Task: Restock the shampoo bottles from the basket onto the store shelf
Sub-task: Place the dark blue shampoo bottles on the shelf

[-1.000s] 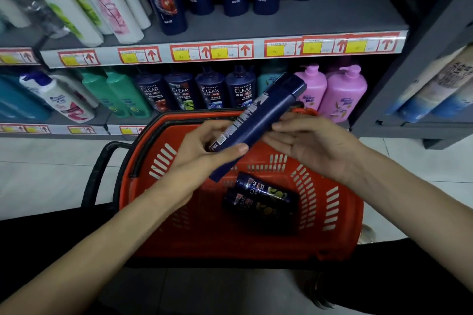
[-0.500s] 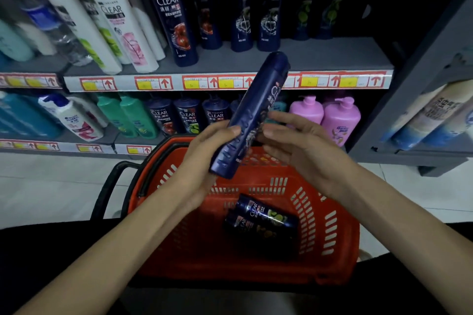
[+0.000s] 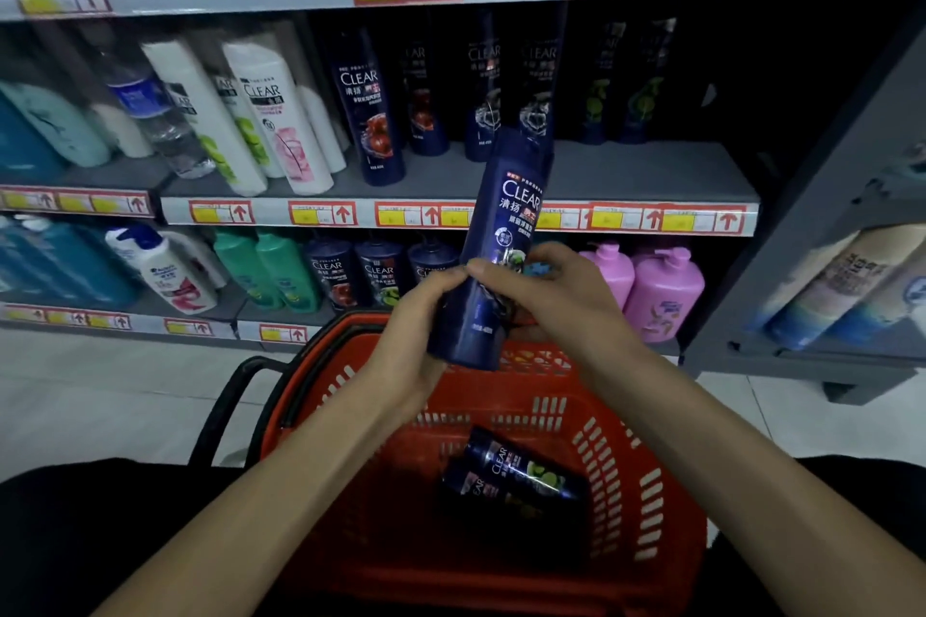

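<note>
Both hands — left hand (image 3: pixel 411 316), right hand (image 3: pixel 561 296) — grip one dark-blue shampoo bottle (image 3: pixel 501 236); two more bottles (image 3: pixel 511 476) lie in the red basket (image 3: pixel 651 491).

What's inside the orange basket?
At least two dark blue shampoo bottles lie together at the bottom of the basket. The left hand, the right hand and the held bottle cover its far side, so anything there is hidden.

Bare forearms reaching forward and converging at centre, left hand (image 3: pixel 413 336) curled round the lower part of an upright, slightly tilted bottle (image 3: pixel 511 226), right hand (image 3: pixel 566 301) gripping it from the opposite side, fingertips close together on its front
</note>
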Demonstrator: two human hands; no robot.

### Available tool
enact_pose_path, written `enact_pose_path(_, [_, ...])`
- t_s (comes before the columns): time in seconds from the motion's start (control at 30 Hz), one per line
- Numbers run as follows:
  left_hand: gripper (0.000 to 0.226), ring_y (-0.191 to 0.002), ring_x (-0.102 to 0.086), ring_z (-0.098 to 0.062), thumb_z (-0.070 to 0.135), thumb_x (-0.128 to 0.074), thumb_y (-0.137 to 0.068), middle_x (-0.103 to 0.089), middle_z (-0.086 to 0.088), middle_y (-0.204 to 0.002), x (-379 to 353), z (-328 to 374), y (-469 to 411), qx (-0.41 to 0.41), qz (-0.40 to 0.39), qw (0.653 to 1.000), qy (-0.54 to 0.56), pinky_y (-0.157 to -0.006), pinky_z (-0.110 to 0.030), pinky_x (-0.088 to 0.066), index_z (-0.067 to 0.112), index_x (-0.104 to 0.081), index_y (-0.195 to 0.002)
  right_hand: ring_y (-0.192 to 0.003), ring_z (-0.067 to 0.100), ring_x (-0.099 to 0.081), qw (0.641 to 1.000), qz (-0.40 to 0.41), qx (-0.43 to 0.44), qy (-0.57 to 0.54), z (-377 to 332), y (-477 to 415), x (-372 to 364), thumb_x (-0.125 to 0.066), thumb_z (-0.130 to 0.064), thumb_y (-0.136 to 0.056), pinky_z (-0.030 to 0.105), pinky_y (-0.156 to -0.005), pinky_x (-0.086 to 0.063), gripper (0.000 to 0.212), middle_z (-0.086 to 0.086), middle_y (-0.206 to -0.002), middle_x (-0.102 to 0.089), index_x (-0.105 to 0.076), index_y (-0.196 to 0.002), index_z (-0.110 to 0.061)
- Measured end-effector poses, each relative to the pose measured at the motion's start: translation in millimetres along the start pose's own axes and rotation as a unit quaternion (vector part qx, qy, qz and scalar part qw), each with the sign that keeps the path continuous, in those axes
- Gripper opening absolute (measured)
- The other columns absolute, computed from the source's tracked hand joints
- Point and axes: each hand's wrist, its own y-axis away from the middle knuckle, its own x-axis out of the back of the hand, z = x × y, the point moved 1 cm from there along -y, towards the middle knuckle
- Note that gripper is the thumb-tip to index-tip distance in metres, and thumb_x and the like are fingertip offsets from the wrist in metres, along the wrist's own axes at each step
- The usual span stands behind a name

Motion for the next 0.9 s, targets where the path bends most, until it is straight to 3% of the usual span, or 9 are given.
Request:
enact_pose_path(0.13, [0.035,-0.121,-0.067,-0.023,0.024,-0.05,-0.104,-0.07,-0.009,-0.131,2,2,-12,-0.044,-0.038,0.998,-0.034,-0.102,-0.041,-0.052,0.011,-0.065,-0.133,-0.085,0.01,-0.074,0.999,0.032,0.034,0.024,-10,-11,-2,-0.093,-0.049,-0.064,0.043,-0.082,-0.063,0.045,-0.013,-0.092,-0.074,-0.067,-0.096,-0.03])
enact_pose_path(0.23, [0.035,-0.129,-0.062,-0.018,0.02,-0.051,-0.105,-0.069,-0.004,-0.135,7,9,-25,-0.093,-0.049,0.988,-0.112,-0.112,-0.039,-0.045,0.016,-0.063,-0.138,-0.08,0.014,-0.076,0.998,0.039,0.047,0.022,-15,-27,-4,-0.094,-0.05,-0.054,0.048,-0.079,-0.063,0.055,-0.007,-0.088,-0.078,-0.069,-0.098,-0.027])
enact_pose_path(0.33, [0.033,-0.111,-0.066,-0.002,0.019,-0.053,-0.106,-0.07,0.007,-0.126,12,21,-38,-0.171,0.004,0.948,-0.268,-0.099,-0.025,-0.051,0.042,-0.065,-0.126,-0.071,0.016,-0.075,0.991,0.074,0.087,0.062,-20,-47,-8,-0.091,-0.056,-0.048,0.049,-0.075,-0.062,0.06,-0.007,-0.08,-0.078,-0.065,-0.095,-0.028])
enact_pose_path(0.43, [0.028,-0.092,-0.064,-0.013,0.023,-0.06,-0.103,-0.064,-0.005,-0.113,18,26,-60,-0.235,0.047,0.88,-0.411,-0.085,-0.036,-0.056,0.038,-0.063,-0.127,-0.075,0.017,-0.074,0.983,0.109,0.112,0.093,-34,-70,-12,-0.09,-0.054,-0.051,0.044,-0.072,-0.061,0.059,-0.006,-0.08,-0.076,-0.062,-0.098,-0.03])
enact_pose_path(0.53, [0.032,-0.087,-0.069,-0.017,0.031,-0.067,-0.098,-0.064,-0.002,-0.102,18,35,-86,-0.234,0.068,0.866,-0.436,-0.079,-0.043,-0.059,0.026,-0.063,-0.13,-0.083,0.016,-0.072,0.972,0.146,0.133,0.128,-50,-95,-16,-0.086,-0.057,-0.053,0.04,-0.076,-0.059,0.064,-0.007,-0.085,-0.075,-0.061,-0.106,-0.031])
enact_pose_path(0.73, [0.044,-0.087,-0.066,-0.011,0.039,-0.074,-0.091,-0.065,0.012,-0.093,11,56,-144,-0.253,0.145,0.837,-0.463,-0.078,-0.036,-0.057,0.024,-0.063,-0.132,-0.085,0.015,-0.07,0.962,0.191,0.152,0.12,-64,-142,-26,-0.091,-0.046,-0.059,0.038,-0.081,-0.058,0.056,-0.009,-0.088,-0.074,-0.061,-0.102,-0.027])
enact_pose_path(0.9, [0.043,-0.099,-0.068,-0.02,0.041,-0.071,-0.092,-0.072,0.004,-0.105,6,67,-176,-0.265,0.163,0.803,-0.509,-0.08,-0.038,-0.057,0.024,-0.064,-0.131,-0.088,0.016,-0.069,0.952,0.23,0.164,0.116,-61,-176,-30,-0.091,-0.046,-0.06,0.04,-0.082,-0.058,0.057,-0.005,-0.094,-0.072,-0.054,-0.101,-0.034])
